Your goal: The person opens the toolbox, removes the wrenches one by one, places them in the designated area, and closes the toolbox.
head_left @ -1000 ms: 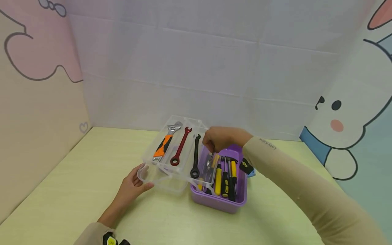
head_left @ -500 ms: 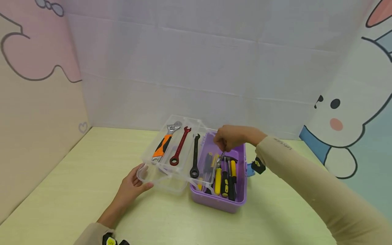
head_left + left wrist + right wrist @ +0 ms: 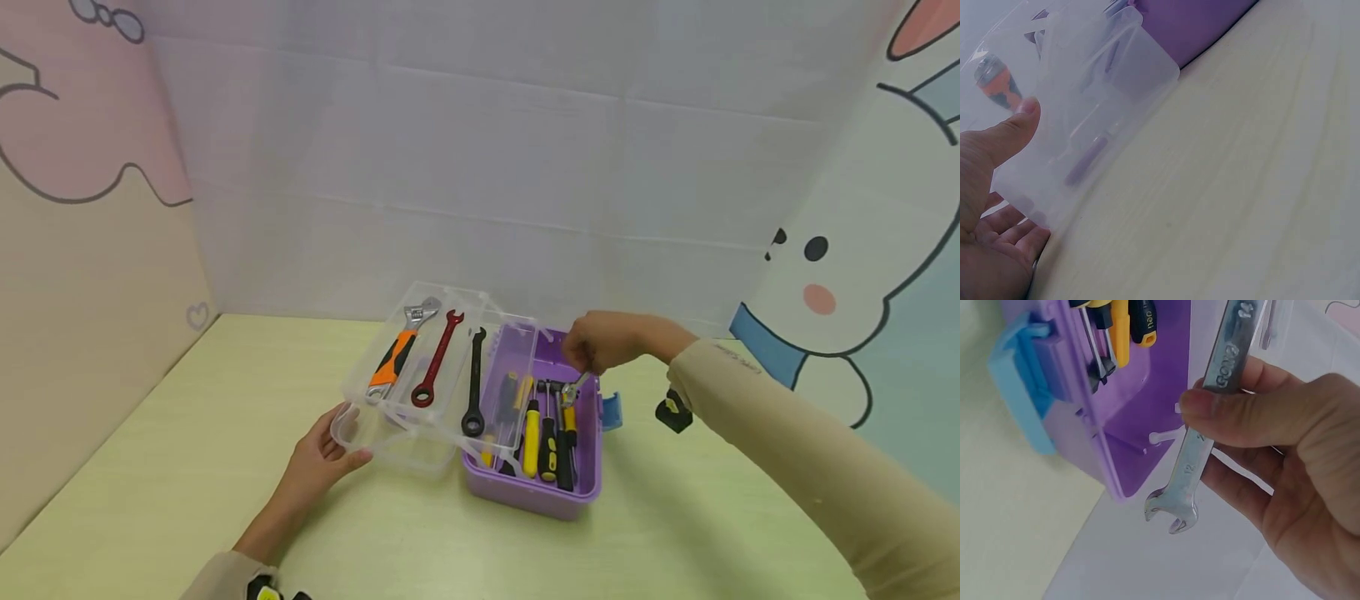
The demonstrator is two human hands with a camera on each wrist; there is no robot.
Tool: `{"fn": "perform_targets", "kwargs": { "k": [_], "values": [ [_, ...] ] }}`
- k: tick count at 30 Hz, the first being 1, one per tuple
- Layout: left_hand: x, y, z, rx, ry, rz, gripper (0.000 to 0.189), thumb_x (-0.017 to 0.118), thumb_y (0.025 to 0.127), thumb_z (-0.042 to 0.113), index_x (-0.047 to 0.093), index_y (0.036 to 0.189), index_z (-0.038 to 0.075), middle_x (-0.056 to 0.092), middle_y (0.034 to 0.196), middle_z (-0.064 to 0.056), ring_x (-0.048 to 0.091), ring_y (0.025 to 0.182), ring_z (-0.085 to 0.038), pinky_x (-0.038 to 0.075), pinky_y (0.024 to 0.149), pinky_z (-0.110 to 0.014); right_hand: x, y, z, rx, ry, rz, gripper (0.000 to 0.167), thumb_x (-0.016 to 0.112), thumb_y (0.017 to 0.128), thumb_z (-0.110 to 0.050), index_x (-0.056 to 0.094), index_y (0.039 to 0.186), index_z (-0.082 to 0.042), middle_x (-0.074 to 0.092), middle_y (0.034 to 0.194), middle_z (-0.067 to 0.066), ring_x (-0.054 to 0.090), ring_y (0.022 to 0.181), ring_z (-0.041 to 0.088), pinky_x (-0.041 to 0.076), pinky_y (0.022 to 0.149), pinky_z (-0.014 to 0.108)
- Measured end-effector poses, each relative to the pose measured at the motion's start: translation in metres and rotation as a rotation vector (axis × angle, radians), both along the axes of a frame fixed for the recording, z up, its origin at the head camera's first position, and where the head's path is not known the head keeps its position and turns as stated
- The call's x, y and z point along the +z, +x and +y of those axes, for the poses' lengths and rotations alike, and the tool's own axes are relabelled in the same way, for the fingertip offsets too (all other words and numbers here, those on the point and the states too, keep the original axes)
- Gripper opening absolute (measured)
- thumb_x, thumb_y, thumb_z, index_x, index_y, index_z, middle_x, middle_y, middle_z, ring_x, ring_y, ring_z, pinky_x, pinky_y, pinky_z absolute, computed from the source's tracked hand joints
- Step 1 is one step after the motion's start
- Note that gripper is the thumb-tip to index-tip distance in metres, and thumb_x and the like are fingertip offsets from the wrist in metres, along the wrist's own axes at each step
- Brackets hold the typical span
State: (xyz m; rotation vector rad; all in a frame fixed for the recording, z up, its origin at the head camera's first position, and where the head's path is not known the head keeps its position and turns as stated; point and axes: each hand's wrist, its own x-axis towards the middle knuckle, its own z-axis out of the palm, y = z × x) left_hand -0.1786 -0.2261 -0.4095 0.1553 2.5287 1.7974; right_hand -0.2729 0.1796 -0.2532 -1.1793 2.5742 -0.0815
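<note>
My right hand (image 3: 609, 340) pinches a silver combination wrench (image 3: 1192, 456) between thumb and fingers, its open jaw end showing in the right wrist view. In the head view the wrench hangs over the right side of the purple toolbox (image 3: 525, 498). My left hand (image 3: 318, 460) holds the near left corner of the clear plastic lid (image 3: 1141, 69), thumb on top and fingers beneath. A clear tray (image 3: 450, 417) above the lid bears an orange-handled adjustable wrench (image 3: 393, 360), a red wrench (image 3: 437, 360) and a black wrench (image 3: 475, 385).
Inside the toolbox lie a yellow screwdriver (image 3: 532, 442), a black-and-yellow screwdriver (image 3: 547, 454) and other handled tools, partly under the clear tray. A blue latch (image 3: 612, 411) sticks out at the box's right side. A white backdrop (image 3: 480, 208) stands behind the table (image 3: 405, 542).
My right hand has moved right, lifting the wrench from near the clear tray to over the toolbox's right side. The blue latch now shows fully. My left hand stays at the lid's corner.
</note>
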Motion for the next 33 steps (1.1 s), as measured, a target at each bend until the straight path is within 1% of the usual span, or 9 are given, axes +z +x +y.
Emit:
{"fn": "perform_targets", "kwargs": {
  "k": [2,7,9,12,13,15,20,25,33],
  "values": [
    [0.000,0.000,0.000,-0.001,0.000,-0.004,0.080,0.071,0.085,0.013,0.022,0.148,0.000,0.031,0.150,-0.026,0.035,0.137,-0.040,0.043,0.102,-0.021,-0.002,0.000,0.006,-0.015,-0.019,-0.036,0.027,0.064,0.070,0.015,0.059,0.072,-0.012,0.055,0.070,-0.004,0.052,0.066,0.010,0.048,0.060,0.021],
    [-0.001,-0.001,0.001,-0.003,0.008,-0.001,0.080,0.071,0.085,0.012,0.022,0.148,-0.001,0.030,0.150,-0.027,0.035,0.137,-0.041,0.042,0.096,-0.010,-0.008,0.002,0.020,-0.060,-0.067,-0.131,0.029,0.060,0.069,0.018,0.059,0.073,-0.010,0.056,0.071,-0.004,0.055,0.067,0.009,0.051,0.062,0.021],
    [-0.001,-0.001,0.001,-0.003,0.003,0.000,0.080,0.071,0.086,0.012,0.022,0.148,-0.001,0.030,0.150,-0.027,0.035,0.137,-0.041,0.042,0.098,-0.012,-0.011,0.003,0.026,-0.068,-0.074,-0.150,0.028,0.059,0.069,0.018,0.058,0.073,-0.010,0.056,0.071,-0.004,0.055,0.066,0.007,0.051,0.061,0.021],
    [-0.001,-0.001,0.001,0.001,-0.011,-0.002,0.080,0.071,0.086,0.013,0.023,0.148,0.000,0.030,0.151,-0.026,0.035,0.137,-0.040,0.042,0.103,-0.022,-0.016,0.004,0.034,-0.089,-0.088,-0.182,0.027,0.060,0.069,0.017,0.058,0.074,-0.009,0.055,0.070,-0.003,0.053,0.066,0.006,0.049,0.061,0.020],
    [-0.001,-0.001,0.001,0.004,-0.017,-0.004,0.080,0.071,0.086,0.014,0.023,0.148,0.000,0.030,0.151,-0.026,0.035,0.137,-0.040,0.042,0.103,-0.024,-0.018,0.005,0.037,-0.097,-0.091,-0.189,0.026,0.061,0.069,0.017,0.058,0.074,-0.009,0.055,0.070,-0.003,0.053,0.066,0.006,0.049,0.061,0.020],
    [-0.002,-0.001,0.001,0.007,-0.019,-0.001,0.079,0.071,0.086,0.013,0.023,0.148,0.000,0.031,0.150,-0.026,0.036,0.137,-0.040,0.043,0.103,-0.022,-0.021,0.005,0.042,-0.113,-0.096,-0.204,0.024,0.061,0.070,0.015,0.058,0.074,-0.009,0.054,0.070,-0.004,0.052,0.066,0.006,0.047,0.061,0.021],
    [-0.001,-0.001,0.002,0.002,-0.003,0.010,0.079,0.071,0.086,0.012,0.023,0.148,-0.001,0.031,0.150,-0.027,0.036,0.136,-0.041,0.040,0.093,-0.005,-0.028,0.007,0.053,-0.171,-0.096,-0.230,0.023,0.064,0.071,0.013,0.057,0.076,-0.009,0.052,0.070,-0.005,0.050,0.066,0.007,0.045,0.060,0.022],
    [0.000,0.000,0.002,0.000,-0.002,0.009,0.079,0.070,0.086,0.012,0.023,0.148,-0.001,0.031,0.150,-0.028,0.036,0.136,-0.041,0.040,0.094,-0.005,-0.034,0.010,0.064,-0.220,-0.098,-0.251,0.020,0.066,0.073,0.011,0.059,0.077,-0.008,0.054,0.072,-0.005,0.051,0.068,0.008,0.047,0.063,0.021],
    [-0.001,0.000,0.002,-0.003,0.019,0.005,0.080,0.070,0.086,0.011,0.022,0.148,-0.001,0.029,0.150,-0.028,0.033,0.138,-0.041,0.039,0.091,-0.002,-0.043,0.014,0.080,-0.244,-0.117,-0.269,0.019,0.066,0.072,0.010,0.058,0.078,-0.006,0.053,0.071,-0.006,0.049,0.067,0.007,0.045,0.061,0.020]
  ]
}}
